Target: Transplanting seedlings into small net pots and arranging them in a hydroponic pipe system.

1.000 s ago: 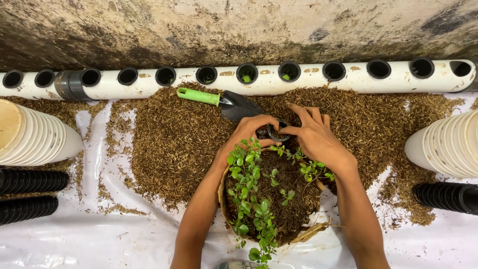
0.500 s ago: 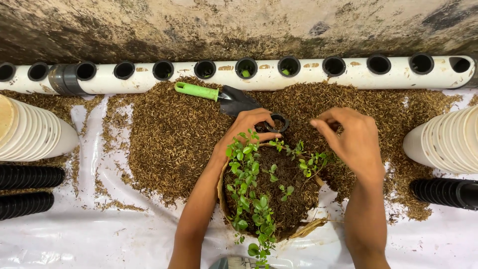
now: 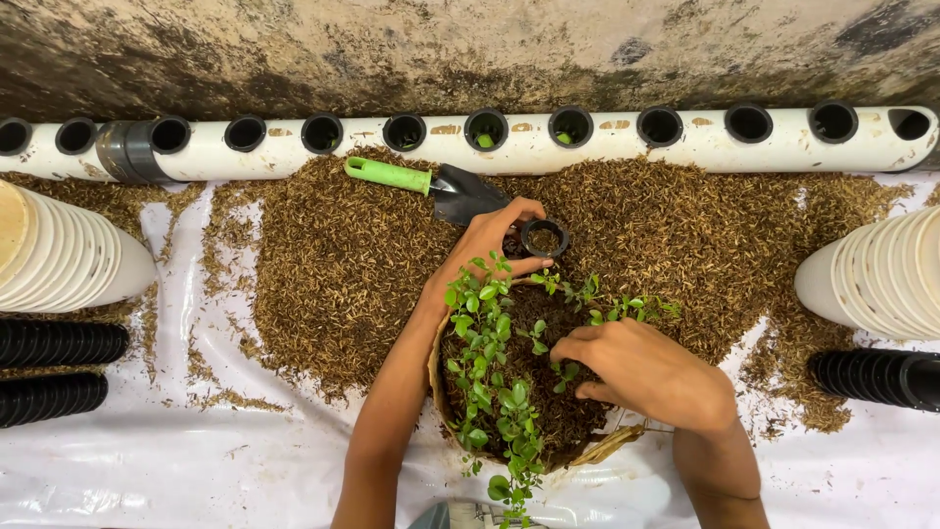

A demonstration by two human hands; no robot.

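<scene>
Right hand (image 3: 641,377), lower centre, has dropped from husk pile into basket (image 3: 597,451); fingers pinching seedling (image 3: 563,370) in dark crumbly soil. Left hand (image 3: 490,240) stays curled round small black net cup (image 3: 543,238), frame centre. Beyond: green-handled trowel (image 3: 436,186) on dry fibrous husk (image 3: 323,264); white holed pipe (image 3: 529,147), top.

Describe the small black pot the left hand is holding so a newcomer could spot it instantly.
Start at the long white pipe with round holes along the wall, then drop to the brown husk pile below it. Right of the green-handled trowel, the left hand grips a small black pot. Unlike the stacked black pots at the edges, it stands alone, mouth up.
</scene>
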